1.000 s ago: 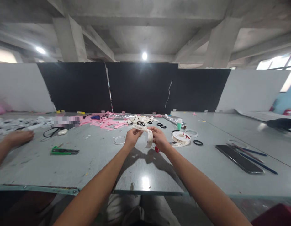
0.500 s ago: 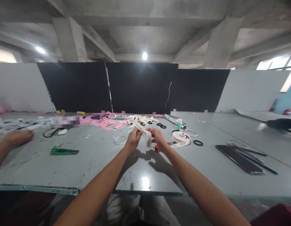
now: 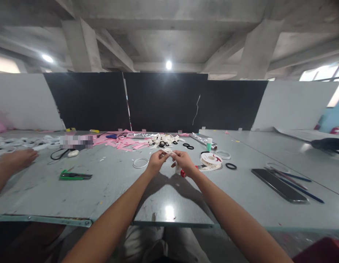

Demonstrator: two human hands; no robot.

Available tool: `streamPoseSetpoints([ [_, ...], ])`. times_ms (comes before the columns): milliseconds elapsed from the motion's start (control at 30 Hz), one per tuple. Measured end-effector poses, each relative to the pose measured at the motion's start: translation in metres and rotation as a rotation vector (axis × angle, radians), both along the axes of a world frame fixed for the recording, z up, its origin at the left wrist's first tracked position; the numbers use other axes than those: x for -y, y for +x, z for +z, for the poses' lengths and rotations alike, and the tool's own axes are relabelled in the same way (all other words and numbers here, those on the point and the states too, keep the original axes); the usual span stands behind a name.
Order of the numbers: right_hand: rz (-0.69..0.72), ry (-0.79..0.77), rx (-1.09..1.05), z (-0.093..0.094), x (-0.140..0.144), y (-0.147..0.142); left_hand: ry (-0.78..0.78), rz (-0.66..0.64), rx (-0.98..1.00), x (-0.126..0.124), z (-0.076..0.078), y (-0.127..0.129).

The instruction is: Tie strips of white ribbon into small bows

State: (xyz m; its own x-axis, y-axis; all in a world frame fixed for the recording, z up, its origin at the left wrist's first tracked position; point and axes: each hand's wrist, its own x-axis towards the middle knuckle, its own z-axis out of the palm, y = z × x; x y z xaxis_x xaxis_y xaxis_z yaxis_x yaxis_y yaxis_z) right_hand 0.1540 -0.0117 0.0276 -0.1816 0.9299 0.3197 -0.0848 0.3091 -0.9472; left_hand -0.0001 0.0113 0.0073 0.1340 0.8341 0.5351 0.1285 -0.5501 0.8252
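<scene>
My left hand (image 3: 155, 162) and my right hand (image 3: 183, 162) are held together above the grey table (image 3: 117, 182), both pinching a short piece of cream printed ribbon (image 3: 167, 151) between their fingertips. A bit of the ribbon hangs below my right hand. A small red item (image 3: 182, 173) lies on the table just under my right hand. The ribbon roll (image 3: 210, 160) sits to the right of my right hand. A pile of folded cream ribbon pieces (image 3: 164, 139) lies farther back.
Another person's hand (image 3: 17, 159) rests at the far left. A green utility knife (image 3: 75, 176), a white ring (image 3: 140, 163), black rings (image 3: 231, 166), pink paper scraps (image 3: 125, 142), a green-capped bottle (image 3: 209, 144), a phone (image 3: 279, 184) and pens (image 3: 294, 179) lie around.
My hands have drawn closer together, folding the ribbon from a long hanging loop into a short gathered piece. The other person's hand shifted slightly left.
</scene>
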Motion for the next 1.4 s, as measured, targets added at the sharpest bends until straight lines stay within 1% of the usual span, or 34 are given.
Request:
streamPoseSetpoints([
  [100, 0.065, -0.062, 0.006, 0.002, 0.003, 0.004, -0.034, -0.084, 0.075, 0.001, 0.003, 0.002],
  [167, 0.091, -0.096, 0.006, 0.002, 0.004, 0.006, -0.085, -0.107, 0.111, 0.003, 0.006, 0.002],
  [267, 0.105, -0.106, -0.049, 0.001, 0.002, 0.005, -0.169, -0.091, 0.144, 0.004, 0.008, 0.001],
  [333, 0.094, -0.126, -0.149, 0.0, 0.0, 0.004, -0.203, -0.089, 0.173, 0.004, 0.008, 0.001],
  [433, 0.103, -0.195, -0.296, 0.001, -0.001, 0.003, -0.22, -0.083, 0.231, 0.002, 0.006, -0.001],
  [567, 0.149, -0.222, -0.293, 0.001, -0.001, 0.004, -0.248, -0.062, 0.282, 0.0, 0.004, -0.001],
  [667, 0.13, -0.22, -0.279, -0.002, -0.002, 0.003, -0.241, -0.066, 0.265, 0.0, 0.005, -0.001],
  [767, 0.088, -0.218, -0.314, -0.005, -0.005, 0.002, -0.218, -0.058, 0.252, -0.001, 0.005, -0.001],
  [900, 0.002, -0.245, -0.353, -0.005, -0.008, 0.004, -0.193, -0.001, 0.283, -0.003, 0.004, -0.003],
  [1000, 0.005, -0.25, -0.329, -0.004, -0.007, 0.004, -0.185, 0.058, 0.314, -0.004, 0.004, -0.005],
  [1100, -0.003, -0.201, -0.209, -0.003, -0.005, 0.002, -0.165, 0.092, 0.315, -0.004, 0.004, -0.004],
  [1133, -0.03, -0.143, -0.137, -0.002, -0.004, 0.001, -0.159, 0.09, 0.308, -0.004, 0.004, -0.004],
  [1233, -0.17, 0.13, 0.069, -0.002, -0.003, -0.002, -0.129, 0.05, 0.273, -0.002, 0.005, -0.002],
  [1267, -0.201, 0.2, 0.105, -0.003, -0.003, -0.002, -0.112, 0.032, 0.253, -0.002, 0.005, -0.001],
  [1300, -0.217, 0.233, 0.114, -0.003, -0.004, -0.003, -0.094, 0.014, 0.228, -0.001, 0.005, 0.0],
  [1333, -0.223, 0.219, 0.098, -0.004, -0.005, -0.003, -0.076, -0.001, 0.198, 0.0, 0.005, 0.001],
  [1400, -0.23, 0.108, 0.007, -0.005, -0.008, -0.001, -0.047, -0.025, 0.151, 0.0, 0.005, 0.001],
])
